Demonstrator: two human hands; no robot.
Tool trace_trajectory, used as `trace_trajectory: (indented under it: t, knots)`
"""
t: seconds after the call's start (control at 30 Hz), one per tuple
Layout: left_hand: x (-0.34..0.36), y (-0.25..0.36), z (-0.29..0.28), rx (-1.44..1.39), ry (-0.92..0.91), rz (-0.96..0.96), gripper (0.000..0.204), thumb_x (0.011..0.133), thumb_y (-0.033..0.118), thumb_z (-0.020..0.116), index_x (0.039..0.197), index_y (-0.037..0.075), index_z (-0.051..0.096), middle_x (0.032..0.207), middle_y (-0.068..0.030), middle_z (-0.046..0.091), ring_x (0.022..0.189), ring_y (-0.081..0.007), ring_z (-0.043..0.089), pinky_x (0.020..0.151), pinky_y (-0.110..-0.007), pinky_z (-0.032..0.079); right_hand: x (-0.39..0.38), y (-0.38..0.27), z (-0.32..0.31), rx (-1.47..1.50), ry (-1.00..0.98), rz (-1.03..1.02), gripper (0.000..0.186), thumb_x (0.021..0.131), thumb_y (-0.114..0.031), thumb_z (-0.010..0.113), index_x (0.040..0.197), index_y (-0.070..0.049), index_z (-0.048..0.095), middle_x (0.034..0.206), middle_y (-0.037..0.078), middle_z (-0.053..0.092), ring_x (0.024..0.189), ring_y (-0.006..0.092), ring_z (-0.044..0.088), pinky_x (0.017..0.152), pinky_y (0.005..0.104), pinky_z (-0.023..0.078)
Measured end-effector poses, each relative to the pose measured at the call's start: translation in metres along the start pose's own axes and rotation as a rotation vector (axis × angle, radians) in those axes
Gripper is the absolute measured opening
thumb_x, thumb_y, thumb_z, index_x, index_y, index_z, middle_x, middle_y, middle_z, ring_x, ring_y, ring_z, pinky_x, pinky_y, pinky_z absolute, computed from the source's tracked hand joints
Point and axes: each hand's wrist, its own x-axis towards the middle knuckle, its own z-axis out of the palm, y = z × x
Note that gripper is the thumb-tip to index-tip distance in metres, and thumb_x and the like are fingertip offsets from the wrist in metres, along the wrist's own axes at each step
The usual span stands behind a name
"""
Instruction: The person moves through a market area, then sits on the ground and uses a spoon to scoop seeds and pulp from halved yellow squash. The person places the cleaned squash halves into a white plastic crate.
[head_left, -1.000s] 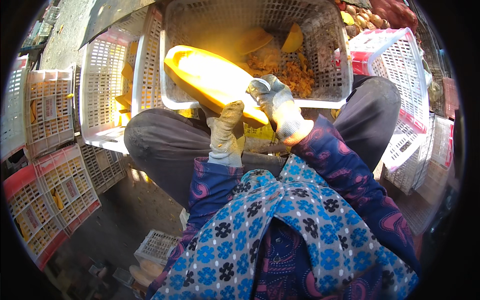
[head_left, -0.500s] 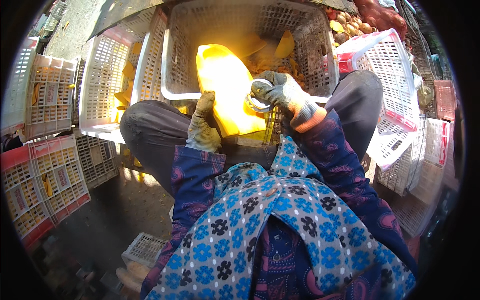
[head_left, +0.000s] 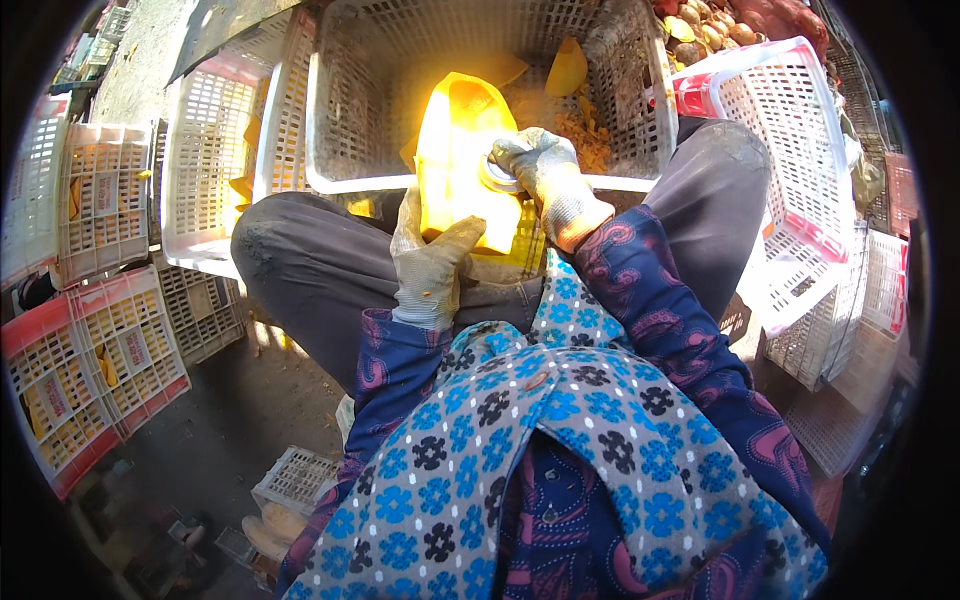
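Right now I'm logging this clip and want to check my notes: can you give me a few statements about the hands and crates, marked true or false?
1. Both hands wear work gloves. True: left hand, right hand.
2. The left hand grips the lower end of a yellow-orange squash piece. True.
3. The squash piece lies on the ground. False: it is held up over the lap, at the edge of the white crate.
4. The white crate in front is empty. False: it holds orange scraps.
5. The right hand hangs free. False: it presses a small tool against the squash.
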Motion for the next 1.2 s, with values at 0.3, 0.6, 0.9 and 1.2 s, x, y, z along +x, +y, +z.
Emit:
trace_trajectory:
  t: [0.3,0.6,0.9,1.2]
  knots:
    - [0.021,-0.019,0.001,-0.127,0.336,0.058,0.044,0.084,-0.008,0.058,0.126,-0.003,0.049,0.116,-0.0149,0.058,0.101,-0.0249,0.061,0.085,-0.037,0.054,0.005,-0.001,-0.008,-0.371,-0.156,-0.33,0.016,0.087,-0.024,0.058,0.094,-0.013,0.069,0.094,0.009,0.068,0.086,0.0228,0.065,0.072,0.0294,0.05]
    - [0.01,-0.02,-0.008,0.062,0.247,0.213,0.034,0.083,-0.005,0.066,0.116,-0.006,0.057,0.099,-0.0122,0.065,0.082,-0.0193,0.065,0.075,-0.03,0.055,-0.004,-0.044,-0.028,-0.738,-0.107,-0.069,0.035,0.088,-0.033,0.061,0.111,-0.006,0.064,0.102,0.015,0.067,0.095,0.0274,0.065,0.083,0.0373,0.049]
    - [0.011,-0.011,-0.016,0.25,0.193,0.248,0.04,0.079,-0.006,0.07,0.117,-0.006,0.057,0.101,-0.0114,0.065,0.086,-0.0166,0.063,0.081,-0.029,0.052,-0.02,-0.061,-0.001,-0.771,-0.507,-0.191,0.034,0.083,-0.026,0.063,0.11,-0.005,0.064,0.106,0.019,0.065,0.099,0.032,0.063,0.086,0.0381,0.046]
    - [0.007,0.001,-0.019,-0.044,0.197,-0.004,0.034,0.077,-0.006,0.069,0.11,-0.006,0.061,0.098,-0.0113,0.065,0.081,-0.0182,0.063,0.077,-0.03,0.053,0.04,-0.038,-0.036,-0.957,0.151,-0.215,0.029,0.083,-0.033,0.062,0.099,-0.009,0.064,0.098,0.016,0.066,0.094,0.0337,0.062,0.082,0.039,0.049]
